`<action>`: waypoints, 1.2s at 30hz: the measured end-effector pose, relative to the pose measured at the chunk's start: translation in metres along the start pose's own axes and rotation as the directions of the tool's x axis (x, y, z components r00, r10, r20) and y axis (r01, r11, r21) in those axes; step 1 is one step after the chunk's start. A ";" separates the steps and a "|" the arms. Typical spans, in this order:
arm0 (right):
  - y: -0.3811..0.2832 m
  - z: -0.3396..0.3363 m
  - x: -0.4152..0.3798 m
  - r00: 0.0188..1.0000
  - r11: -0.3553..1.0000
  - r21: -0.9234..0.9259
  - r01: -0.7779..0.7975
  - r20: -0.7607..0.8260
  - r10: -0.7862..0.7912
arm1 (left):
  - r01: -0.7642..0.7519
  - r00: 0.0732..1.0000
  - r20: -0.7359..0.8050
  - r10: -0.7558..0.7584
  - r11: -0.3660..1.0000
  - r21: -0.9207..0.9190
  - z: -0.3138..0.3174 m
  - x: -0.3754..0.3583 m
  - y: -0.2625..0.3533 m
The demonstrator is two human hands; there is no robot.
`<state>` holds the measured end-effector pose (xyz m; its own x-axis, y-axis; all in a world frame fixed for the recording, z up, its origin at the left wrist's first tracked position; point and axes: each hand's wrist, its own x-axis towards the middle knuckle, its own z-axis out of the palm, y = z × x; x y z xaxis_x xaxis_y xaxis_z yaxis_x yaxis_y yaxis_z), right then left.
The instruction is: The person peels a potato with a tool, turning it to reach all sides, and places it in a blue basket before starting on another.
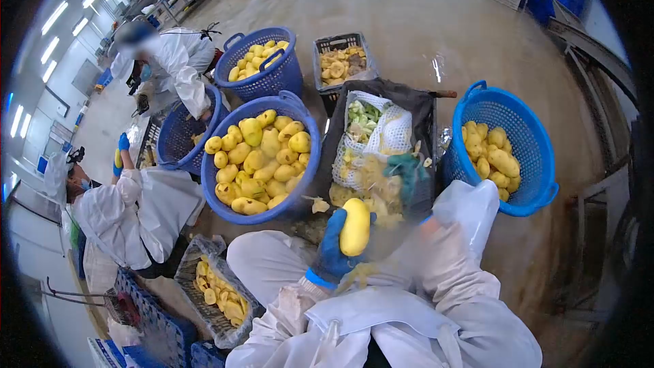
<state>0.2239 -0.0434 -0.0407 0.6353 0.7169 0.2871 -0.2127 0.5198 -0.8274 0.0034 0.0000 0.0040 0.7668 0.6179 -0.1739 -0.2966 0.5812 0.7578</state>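
My left hand (330, 249), in a blue glove, is closed around a smooth yellow mango (355, 227) held upright above my lap. Beyond it is a dark-lined crate (436, 133) with white foam netting (392, 129), green scraps and pale yellow peelings (371, 180). My right sleeve (453, 259) reaches toward this crate. At its end my right hand (407, 174), in a teal glove, appears over the peelings; its fingers are too smeared to read, and I cannot make out anything in it.
A purple-blue basket (306, 163) of yellow mangoes stands left, another basket (289, 71) behind it. At right is a bright blue basket (538, 157) of mangoes. Crates of yellow pieces stand at the back (371, 61) and lower left (184, 276). Two people (129, 211) (174, 61) sit at left.
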 end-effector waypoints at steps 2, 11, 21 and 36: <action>-0.018 0.006 0.003 0.976 0.991 -0.003 -0.133 -0.172 0.131 | 0.314 0.942 0.023 -0.336 0.854 -0.415 0.005 0.001 0.011; -0.016 0.028 -0.009 0.966 0.969 -0.115 -0.221 -0.164 0.201 | 0.150 0.975 -0.154 -0.160 0.986 -0.072 -0.015 0.011 -0.022; -0.018 0.041 -0.026 0.979 0.979 0.001 -0.203 -0.011 0.203 | 0.278 0.928 -0.046 -0.370 0.770 -0.574 -0.004 0.015 -0.004; 0.015 0.029 -0.034 0.982 0.981 0.164 -0.102 -0.140 0.125 | 0.121 0.973 -0.123 -0.196 0.883 -0.453 0.017 0.015 0.004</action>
<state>0.1777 -0.0465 -0.0491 0.7014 0.7041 0.1105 -0.3952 0.5132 -0.7619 0.0237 0.0024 0.0153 0.7340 0.5522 -0.3953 -0.4271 0.8279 0.3635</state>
